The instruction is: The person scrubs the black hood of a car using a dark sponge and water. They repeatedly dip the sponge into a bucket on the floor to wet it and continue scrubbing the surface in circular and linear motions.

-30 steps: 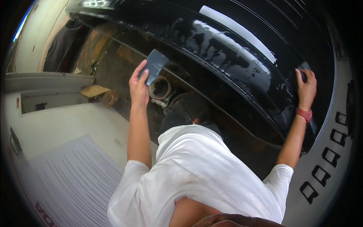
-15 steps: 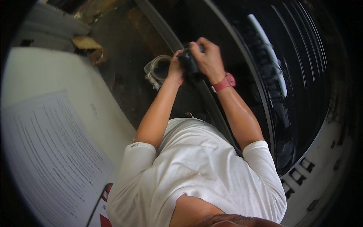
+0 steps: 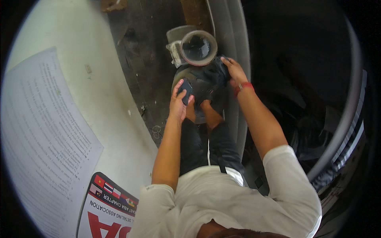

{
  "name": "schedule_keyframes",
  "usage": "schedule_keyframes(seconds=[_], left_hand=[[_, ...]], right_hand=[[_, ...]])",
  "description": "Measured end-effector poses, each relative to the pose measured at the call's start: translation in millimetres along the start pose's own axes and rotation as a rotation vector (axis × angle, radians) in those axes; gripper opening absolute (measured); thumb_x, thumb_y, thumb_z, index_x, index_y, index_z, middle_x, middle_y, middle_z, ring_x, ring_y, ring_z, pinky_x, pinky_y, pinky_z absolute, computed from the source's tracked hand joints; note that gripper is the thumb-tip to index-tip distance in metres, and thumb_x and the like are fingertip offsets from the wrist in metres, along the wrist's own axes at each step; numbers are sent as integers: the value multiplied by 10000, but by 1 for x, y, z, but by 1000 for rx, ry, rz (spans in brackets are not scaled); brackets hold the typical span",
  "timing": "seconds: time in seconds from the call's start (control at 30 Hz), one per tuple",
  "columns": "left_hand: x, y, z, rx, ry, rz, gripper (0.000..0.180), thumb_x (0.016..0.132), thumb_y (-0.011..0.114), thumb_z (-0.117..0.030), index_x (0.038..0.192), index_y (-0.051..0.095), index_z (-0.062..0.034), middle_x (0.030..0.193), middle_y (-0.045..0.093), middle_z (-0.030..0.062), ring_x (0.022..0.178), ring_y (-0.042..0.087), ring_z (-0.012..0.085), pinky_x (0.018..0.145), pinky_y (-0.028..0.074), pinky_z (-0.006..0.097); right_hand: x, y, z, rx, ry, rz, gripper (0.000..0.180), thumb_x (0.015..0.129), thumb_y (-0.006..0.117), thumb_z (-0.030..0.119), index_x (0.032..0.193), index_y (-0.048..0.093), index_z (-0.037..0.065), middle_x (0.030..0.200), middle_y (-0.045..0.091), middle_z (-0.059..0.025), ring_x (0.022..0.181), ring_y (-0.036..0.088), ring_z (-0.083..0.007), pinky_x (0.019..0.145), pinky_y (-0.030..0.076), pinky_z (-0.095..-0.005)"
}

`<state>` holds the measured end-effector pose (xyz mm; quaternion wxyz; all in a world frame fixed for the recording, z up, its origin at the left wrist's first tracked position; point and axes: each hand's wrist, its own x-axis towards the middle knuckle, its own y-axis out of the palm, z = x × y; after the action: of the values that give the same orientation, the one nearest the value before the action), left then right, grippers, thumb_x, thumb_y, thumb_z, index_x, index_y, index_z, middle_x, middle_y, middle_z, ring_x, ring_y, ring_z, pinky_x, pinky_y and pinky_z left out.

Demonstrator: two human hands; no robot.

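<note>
My left hand [image 3: 179,104] is closed on a small dark blue-grey block [image 3: 185,91], its fingers along the sides. Farther up and to the right, my right hand [image 3: 235,71] grips a black, soft-looking thing [image 3: 222,68]; its outline merges with the dark floor, so I cannot tell its exact kind. Just left of that hand stands a round, pale-rimmed bucket [image 3: 214,39] with dark, reflecting liquid inside. A clear plastic container with a white part [image 3: 174,51] sits against the bucket's left side. A red watch [image 3: 243,87] is on my right wrist.
A glossy black vehicle panel [image 3: 293,91] fills the right side, with a grey sill [image 3: 234,35] along it. On the left is a pale panel [image 3: 115,103] carrying a printed sheet [image 3: 47,131] and a sign [image 3: 109,210]. My feet [image 3: 206,105] are on the dark floor between.
My hands were together on the black thing; now they are apart, the left one lower with the block. My view has turned downward, bringing the bucket and my legs into sight.
</note>
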<state>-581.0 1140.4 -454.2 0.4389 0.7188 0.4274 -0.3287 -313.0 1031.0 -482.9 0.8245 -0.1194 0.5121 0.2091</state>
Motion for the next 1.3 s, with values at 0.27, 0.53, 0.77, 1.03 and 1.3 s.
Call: schedule_keyframes(seconds=[0.27, 0.53, 0.77, 1.03, 1.3], left_hand=[[123, -26, 163, 706, 27, 199, 538, 1021, 591, -52, 1551, 547, -135, 1671, 441, 241, 1572, 406, 343, 1167, 440, 404], [135, -13, 159, 1521, 216, 471, 489, 918, 633, -62, 1406, 663, -84, 1627, 493, 232, 1444, 505, 511, 1077, 495, 572], [150, -28, 123, 1566, 73, 500, 483, 951, 601, -89, 1427, 644, -23, 1663, 432, 267, 1453, 489, 555, 1072, 511, 598], [157, -48, 178, 1661, 245, 401, 477, 890, 657, -27, 1364, 647, -83, 1623, 490, 245, 1401, 558, 495, 1095, 518, 550], [44, -19, 157, 1280, 367, 161, 555, 889, 569, 59, 1429, 612, -59, 1609, 507, 253, 1494, 479, 440, 1228, 410, 462]], right_hand=[[336, 36, -137, -684, -361, -229, 629, 969, 763, 400, 1413, 609, -18, 1439, 643, -261, 1352, 613, -400, 1132, 469, -449], [502, 32, -215, -1443, -411, 17, 655, 939, 766, 426, 1492, 575, 130, 1422, 610, -308, 1313, 619, -462, 1141, 494, -509], [592, 54, -292, -1612, -154, 190, 835, 885, 798, 498, 1539, 561, 36, 1512, 579, -310, 1387, 580, -465, 1189, 457, -476], [471, 54, -221, -909, -201, 243, 641, 913, 777, 257, 1477, 620, -4, 1465, 656, -241, 1401, 601, -383, 1163, 467, -438], [31, 6, -36, -209, -320, 319, 521, 1004, 754, 196, 1471, 608, 16, 1334, 688, -63, 1230, 601, -148, 1104, 458, -337]])
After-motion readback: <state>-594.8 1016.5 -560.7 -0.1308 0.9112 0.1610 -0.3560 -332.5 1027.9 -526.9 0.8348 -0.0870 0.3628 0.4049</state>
